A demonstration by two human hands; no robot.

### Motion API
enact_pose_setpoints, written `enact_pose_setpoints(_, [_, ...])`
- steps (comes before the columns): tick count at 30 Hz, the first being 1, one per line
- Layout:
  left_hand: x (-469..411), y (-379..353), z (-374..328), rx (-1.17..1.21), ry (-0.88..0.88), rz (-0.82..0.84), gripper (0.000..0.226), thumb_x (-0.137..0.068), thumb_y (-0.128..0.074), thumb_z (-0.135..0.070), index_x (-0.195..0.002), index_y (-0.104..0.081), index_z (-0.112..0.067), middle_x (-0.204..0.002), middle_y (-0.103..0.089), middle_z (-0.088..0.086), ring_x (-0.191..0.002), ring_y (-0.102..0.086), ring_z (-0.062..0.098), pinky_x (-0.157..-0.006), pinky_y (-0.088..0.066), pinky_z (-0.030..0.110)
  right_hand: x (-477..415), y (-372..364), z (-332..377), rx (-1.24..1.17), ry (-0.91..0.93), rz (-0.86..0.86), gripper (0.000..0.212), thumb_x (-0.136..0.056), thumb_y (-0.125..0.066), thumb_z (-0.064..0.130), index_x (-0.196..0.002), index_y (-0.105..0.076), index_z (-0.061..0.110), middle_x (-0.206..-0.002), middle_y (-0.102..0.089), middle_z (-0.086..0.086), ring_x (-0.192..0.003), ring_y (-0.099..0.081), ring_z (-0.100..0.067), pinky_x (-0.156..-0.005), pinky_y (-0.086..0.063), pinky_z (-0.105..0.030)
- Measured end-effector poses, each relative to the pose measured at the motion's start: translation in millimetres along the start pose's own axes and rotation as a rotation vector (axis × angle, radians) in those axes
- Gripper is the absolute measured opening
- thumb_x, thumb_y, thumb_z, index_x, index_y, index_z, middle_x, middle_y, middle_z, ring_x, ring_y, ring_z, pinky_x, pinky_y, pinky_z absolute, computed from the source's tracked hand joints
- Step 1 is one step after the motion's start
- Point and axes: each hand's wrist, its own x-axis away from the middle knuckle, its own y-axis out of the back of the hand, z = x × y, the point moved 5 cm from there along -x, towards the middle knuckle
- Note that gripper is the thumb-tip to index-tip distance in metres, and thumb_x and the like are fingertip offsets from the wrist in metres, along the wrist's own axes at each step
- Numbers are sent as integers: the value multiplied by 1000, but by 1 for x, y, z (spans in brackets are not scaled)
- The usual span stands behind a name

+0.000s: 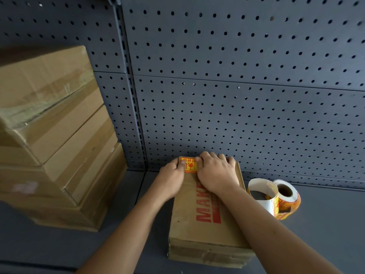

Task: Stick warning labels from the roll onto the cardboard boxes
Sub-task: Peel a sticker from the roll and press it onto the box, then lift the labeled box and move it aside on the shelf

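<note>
A flat cardboard box [189,220] with red print lies lengthwise on the grey shelf. A yellow-and-red warning label [190,165] sits flat on its top at the far left corner. My left hand [171,178] is at the box's left side, its thumb pressing the label's left edge. My right hand [216,173] lies on the box top with its thumb on the label's right edge and its fingers bent over the far edge. The label roll [287,196] stands just right of the box, with a loop of white backing strip [260,194] uncoiled beside it.
A stack of several taped cardboard boxes [55,135] fills the left side of the shelf. A dark grey pegboard wall [237,95] rises right behind the box. The grey shelf surface [327,230] extends to the right of the roll.
</note>
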Motion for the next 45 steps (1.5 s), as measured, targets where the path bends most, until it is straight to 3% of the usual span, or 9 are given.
enact_pose_setpoints(4, [5,1,-4,-6,-15,-10,45,-111,-29,-39,-143,-53,-19,-132,-61,3,-112,-56,16,-94,-39,28,0,3,-3,-44,5,-29,40,-106,-24,35,-122,-58,24,-125,-64,2,-122,-52,-25,-114,-23,-51])
enact_pose_setpoints(7, [6,2,2,6,-1,-6,50,-109,-26,-46,-131,-62,-21,-130,-65,8,-116,-61,22,-102,-45,38,0,11,-6,-188,12,-71,35,-105,-32,28,-126,-59,23,-127,-62,1,-122,-53,-23,-113,-26,-48])
enact_pose_setpoints(14, [26,17,6,188,32,-27,59,-99,-33,-68,-142,-52,-33,-134,-57,-12,-124,-50,11,-97,-34,33,29,59,-47,-590,-46,-281,32,-101,-52,21,-132,-56,26,-133,-52,9,-129,-48,-11,-99,-41,-28])
enact_pose_setpoints(17, [48,20,18,199,81,35,75,-91,-39,-76,-155,-34,-37,-157,-40,-13,-145,-36,14,-112,-30,37,62,56,-81,-733,-208,-169,35,-100,-56,33,-134,-51,30,-133,-53,9,-120,-54,-11,-91,-44,-28])
enact_pose_setpoints(20, [74,13,32,188,126,185,84,-77,-47,-89,-151,-32,-50,-148,-48,-27,-141,-43,8,-118,-32,42,100,38,-100,-808,-319,-13,39,-97,-59,41,-133,-50,31,-132,-56,6,-118,-56,-15,-94,-44,-34])
enact_pose_setpoints(23, [91,2,33,254,92,299,45,-90,-53,-68,-132,-51,-53,-121,-68,-32,-113,-64,-6,-93,-47,23,126,20,-96,-898,-337,117,35,-97,-59,42,-131,-53,33,-123,-61,11,-110,-62,-8,-89,-47,-27])
enact_pose_setpoints(27, [100,-6,31,272,21,269,28,-99,-52,-52,-127,-54,-55,-119,-69,-30,-107,-67,-7,-101,-50,29,135,13,-82,-969,-287,194,17,-100,-56,37,-117,-57,39,-101,-73,16,-81,-70,7,-58,-50,-7])
enact_pose_setpoints(35, [106,11,14,350,-180,171,61,-96,-58,-41,-146,-29,-57,-128,-61,-35,-118,-61,-8,-99,-50,25,141,35,-68,-1088,-59,57,41,-100,-58,20,-127,-50,50,-110,-71,26,-100,-68,8,-74,-53,-8])
enact_pose_setpoints(45, [104,9,31,268,-321,112,79,-92,-65,-30,-152,-19,-50,-138,-54,-33,-131,-52,-6,-103,-49,20,142,12,-76,-1092,59,-32,63,-97,-61,6,-147,-34,32,-131,-60,24,-130,-54,0,-98,-52,-21])
